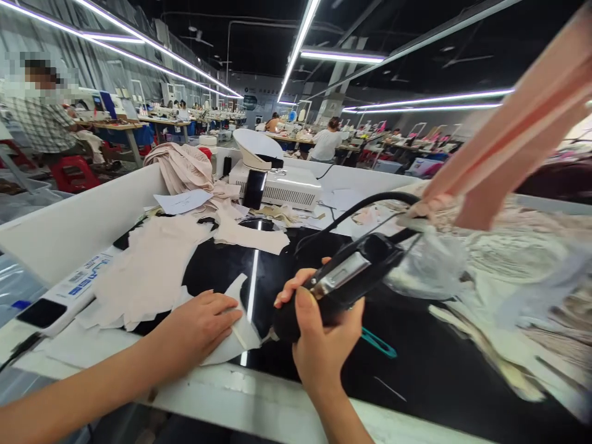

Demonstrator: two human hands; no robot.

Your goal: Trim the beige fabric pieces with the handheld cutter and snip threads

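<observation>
Across the black table [416, 370], a pale fabric piece [231, 336] is pinned flat by the left hand [203, 320], palm open; a corded cutting tool [342, 280] is clenched in the right hand [319, 339], tip angled beside it.

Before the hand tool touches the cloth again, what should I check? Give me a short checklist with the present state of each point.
1. Right hand has a full grip on the black hand tool: ok.
2. Left hand lies flat on the pale cloth piece: ok.
3. Left fingers are apart from the tool tip: ok, a small gap shows.
4. Black cable runs free behind the tool: ok.
5. Tool switched on or hot: cannot tell.
6. Teal object lies on the black table near the right hand: not ok.
</observation>
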